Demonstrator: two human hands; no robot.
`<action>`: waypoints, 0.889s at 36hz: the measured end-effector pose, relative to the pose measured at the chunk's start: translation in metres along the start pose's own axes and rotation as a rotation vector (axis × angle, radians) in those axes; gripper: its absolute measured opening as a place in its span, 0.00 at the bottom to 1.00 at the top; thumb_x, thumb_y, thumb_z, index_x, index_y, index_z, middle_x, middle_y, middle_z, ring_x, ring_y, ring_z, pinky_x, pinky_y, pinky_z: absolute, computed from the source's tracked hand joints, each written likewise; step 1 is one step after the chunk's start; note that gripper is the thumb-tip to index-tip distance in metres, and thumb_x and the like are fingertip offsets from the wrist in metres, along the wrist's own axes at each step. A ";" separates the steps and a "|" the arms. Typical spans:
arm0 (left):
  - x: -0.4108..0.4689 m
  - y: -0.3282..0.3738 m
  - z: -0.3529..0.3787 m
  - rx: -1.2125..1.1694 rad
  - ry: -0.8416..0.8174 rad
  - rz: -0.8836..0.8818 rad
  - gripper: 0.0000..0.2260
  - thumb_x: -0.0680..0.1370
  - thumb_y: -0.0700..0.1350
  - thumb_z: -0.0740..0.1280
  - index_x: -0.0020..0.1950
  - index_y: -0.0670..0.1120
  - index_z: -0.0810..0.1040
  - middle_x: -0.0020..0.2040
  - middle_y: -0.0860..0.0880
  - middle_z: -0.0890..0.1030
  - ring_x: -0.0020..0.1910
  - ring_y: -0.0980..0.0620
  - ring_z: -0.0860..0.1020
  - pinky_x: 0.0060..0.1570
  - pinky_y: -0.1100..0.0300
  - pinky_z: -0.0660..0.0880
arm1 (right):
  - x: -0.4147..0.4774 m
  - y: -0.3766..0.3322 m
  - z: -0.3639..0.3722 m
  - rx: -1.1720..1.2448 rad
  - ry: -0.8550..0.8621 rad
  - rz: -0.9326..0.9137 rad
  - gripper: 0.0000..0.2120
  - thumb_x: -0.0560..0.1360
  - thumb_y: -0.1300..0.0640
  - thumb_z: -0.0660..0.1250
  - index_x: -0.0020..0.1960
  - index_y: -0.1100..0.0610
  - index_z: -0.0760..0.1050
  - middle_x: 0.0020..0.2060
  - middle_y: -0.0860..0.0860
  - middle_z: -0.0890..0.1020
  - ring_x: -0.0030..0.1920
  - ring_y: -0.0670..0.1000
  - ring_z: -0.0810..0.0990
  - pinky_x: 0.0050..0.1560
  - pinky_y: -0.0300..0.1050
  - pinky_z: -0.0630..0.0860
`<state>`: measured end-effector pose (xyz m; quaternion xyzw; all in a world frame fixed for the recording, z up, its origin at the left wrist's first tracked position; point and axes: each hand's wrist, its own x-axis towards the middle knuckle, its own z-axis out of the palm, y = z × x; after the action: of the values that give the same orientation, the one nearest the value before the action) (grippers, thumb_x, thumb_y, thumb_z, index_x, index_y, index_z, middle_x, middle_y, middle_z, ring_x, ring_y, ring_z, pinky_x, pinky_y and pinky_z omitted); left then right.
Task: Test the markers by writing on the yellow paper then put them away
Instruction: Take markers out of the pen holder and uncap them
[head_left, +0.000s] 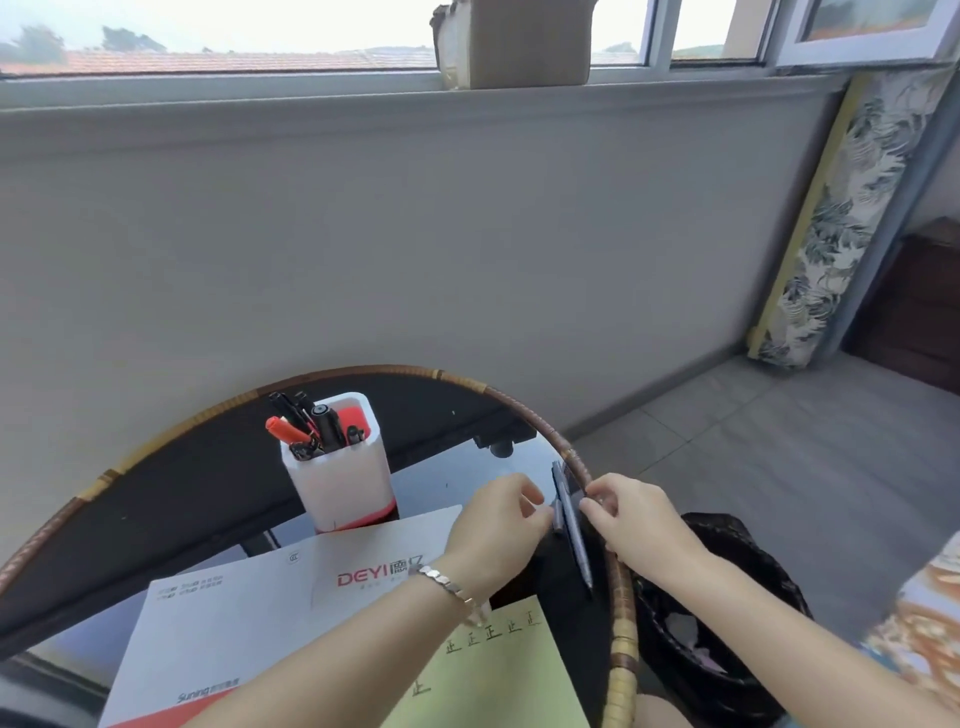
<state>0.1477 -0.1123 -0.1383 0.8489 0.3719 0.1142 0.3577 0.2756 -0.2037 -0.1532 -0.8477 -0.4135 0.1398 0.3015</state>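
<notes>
Testing partly done: the yellow paper (498, 675) bears several written marks, a holder (340, 483) contains other markers; left hand (496, 525) and right hand (636, 517), fingers curled, pinch dark markers (570, 519) at the worktop (197, 499) rim.

Both hands are at the right edge of the round table (208, 493). The left hand (498, 525), bracelet on its wrist, pinches a dark marker (557, 517). The right hand (631, 514) curls beside a grey pen (574, 530) lying along the rim, grip unclear. Yellow paper (493, 675) lies near, and the white holder (343, 478) of markers stands further left.
</notes>
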 end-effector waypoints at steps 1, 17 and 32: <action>-0.006 -0.003 -0.008 0.006 0.006 0.013 0.09 0.77 0.50 0.62 0.54 0.50 0.76 0.46 0.55 0.77 0.47 0.54 0.76 0.49 0.57 0.75 | -0.001 -0.003 -0.001 -0.034 0.000 -0.022 0.11 0.76 0.55 0.61 0.56 0.55 0.75 0.39 0.46 0.75 0.40 0.47 0.74 0.41 0.39 0.71; -0.084 -0.071 -0.139 -0.029 0.326 0.020 0.08 0.77 0.43 0.63 0.45 0.56 0.76 0.42 0.57 0.80 0.43 0.62 0.77 0.43 0.65 0.75 | 0.013 -0.185 0.030 -0.051 -0.041 -0.496 0.18 0.75 0.49 0.64 0.63 0.53 0.69 0.44 0.50 0.79 0.42 0.48 0.74 0.36 0.42 0.68; -0.097 -0.072 -0.146 -0.112 0.526 0.199 0.17 0.75 0.40 0.67 0.62 0.52 0.71 0.52 0.57 0.73 0.45 0.60 0.76 0.47 0.63 0.75 | -0.010 -0.206 0.002 0.176 0.333 -0.642 0.05 0.75 0.57 0.64 0.46 0.56 0.78 0.33 0.46 0.77 0.34 0.47 0.75 0.38 0.34 0.72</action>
<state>-0.0263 -0.0718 -0.0763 0.8015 0.3597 0.3854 0.2822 0.1418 -0.1126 -0.0257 -0.6568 -0.5901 -0.0670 0.4647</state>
